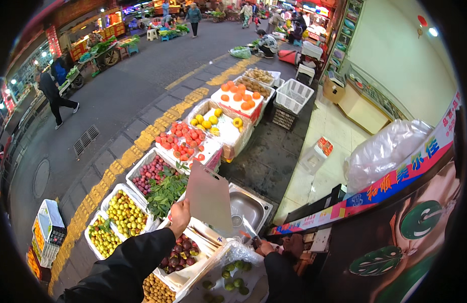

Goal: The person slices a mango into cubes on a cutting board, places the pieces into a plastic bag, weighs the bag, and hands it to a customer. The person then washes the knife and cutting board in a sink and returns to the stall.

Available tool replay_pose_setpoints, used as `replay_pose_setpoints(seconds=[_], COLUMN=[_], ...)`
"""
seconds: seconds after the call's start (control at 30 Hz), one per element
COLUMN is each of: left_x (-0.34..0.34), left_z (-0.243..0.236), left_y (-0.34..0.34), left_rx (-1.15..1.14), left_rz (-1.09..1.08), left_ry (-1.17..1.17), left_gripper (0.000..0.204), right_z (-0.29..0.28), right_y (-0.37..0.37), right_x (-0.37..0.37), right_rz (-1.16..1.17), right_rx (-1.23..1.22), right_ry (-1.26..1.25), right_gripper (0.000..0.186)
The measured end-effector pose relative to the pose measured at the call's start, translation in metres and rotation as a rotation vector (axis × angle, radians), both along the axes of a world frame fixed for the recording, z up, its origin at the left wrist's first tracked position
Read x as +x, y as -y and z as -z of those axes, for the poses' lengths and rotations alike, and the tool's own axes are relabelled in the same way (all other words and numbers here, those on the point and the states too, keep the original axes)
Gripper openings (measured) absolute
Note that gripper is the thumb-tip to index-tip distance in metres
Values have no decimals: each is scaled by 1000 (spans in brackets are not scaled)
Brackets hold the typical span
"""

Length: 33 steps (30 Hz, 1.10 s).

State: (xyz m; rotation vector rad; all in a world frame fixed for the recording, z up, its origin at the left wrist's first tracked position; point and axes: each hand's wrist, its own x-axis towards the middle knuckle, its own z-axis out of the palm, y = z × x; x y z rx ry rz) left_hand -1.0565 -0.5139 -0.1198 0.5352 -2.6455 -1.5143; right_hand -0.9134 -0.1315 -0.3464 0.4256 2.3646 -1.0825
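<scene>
My left hand [180, 217] is closed on the edge of a greyish-pink cutting board [208, 197], which stands tilted up over the fruit boxes. Below and to the right, my right hand [265, 247] grips a knife [249, 228] by its handle, the blade pointing up and away. Behind the blade sits a steel sink [263, 204], partly covered by the board. Under my left forearm lie dark purple mangosteens [180, 255] in a box. Green round fruits [236, 283] rest in a plastic-lined box near my right hand.
Boxes of jujubes [126, 212], plums [151, 174], red fruit [180, 141] and oranges [238, 96] line the kerb. A white crate [294, 96] stands on a black one. A printed banner [364, 197] borders the right side. A person [54, 96] walks on the street.
</scene>
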Motion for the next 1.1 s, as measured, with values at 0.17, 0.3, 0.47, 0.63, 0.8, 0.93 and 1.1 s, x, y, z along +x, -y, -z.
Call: replay_pose_setpoints(seconds=[0.17, 0.3, 0.47, 0.63, 0.8, 0.93, 1.1], left_x=[13, 18, 28, 45, 61, 73, 85], left_z=[-26, -37, -76, -128, -162, -183, -207], left_y=[8, 14, 16, 24, 49, 67, 82], left_rx=[17, 207, 530, 576, 630, 676, 670], left_rz=[-38, -98, -132, -84, -79, -77, -97], left_ry=[19, 44, 89, 99, 55, 36, 52], left_gripper=[43, 42, 38, 35, 36, 35, 33], right_z=[-37, -72, -136, -209, -251, -263, -262], right_y=[-1, 10, 14, 36, 54, 80, 109], right_x=[-11, -23, -57, -56, -28, -8, 4], right_rz=[200, 413, 598, 605, 492, 420, 310], right_rx=[186, 101, -567, -1076, -1267, -1382, -1146], right_ry=[102, 137, 35, 122, 261, 525, 500], right_gripper=[30, 26, 11, 20, 28, 28, 22])
